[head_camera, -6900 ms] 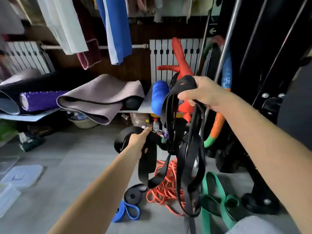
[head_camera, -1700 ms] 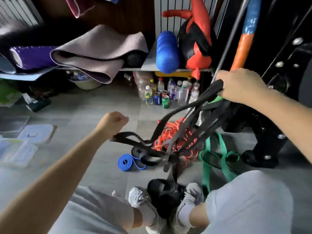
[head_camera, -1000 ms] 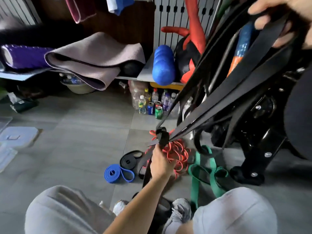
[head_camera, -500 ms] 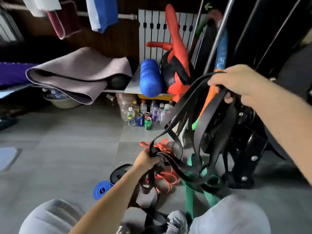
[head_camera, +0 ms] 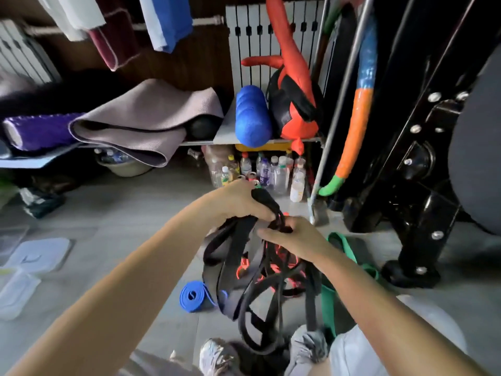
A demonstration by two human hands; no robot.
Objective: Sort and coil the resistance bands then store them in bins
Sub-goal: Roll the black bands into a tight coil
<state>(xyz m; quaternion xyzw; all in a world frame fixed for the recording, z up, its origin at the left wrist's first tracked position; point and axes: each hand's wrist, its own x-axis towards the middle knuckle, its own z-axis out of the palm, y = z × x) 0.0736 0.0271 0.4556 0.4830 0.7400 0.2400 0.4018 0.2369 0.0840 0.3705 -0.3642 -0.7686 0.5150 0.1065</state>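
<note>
Black bands (head_camera: 214, 253) hung in tangled bunch over floor, just above shoes. Left hand (head_camera: 238, 202) gripped top of bunch, fingers curled round wide strap. Right hand (head_camera: 294, 237) touched left hand, fingers curled round thin straps. Rolled blue band (head_camera: 193, 295) lay on floor at left. Orange band (head_camera: 283, 260) and green band (head_camera: 344, 245) lay behind bunch. Clear bins (head_camera: 13, 291) sat far left.
</note>
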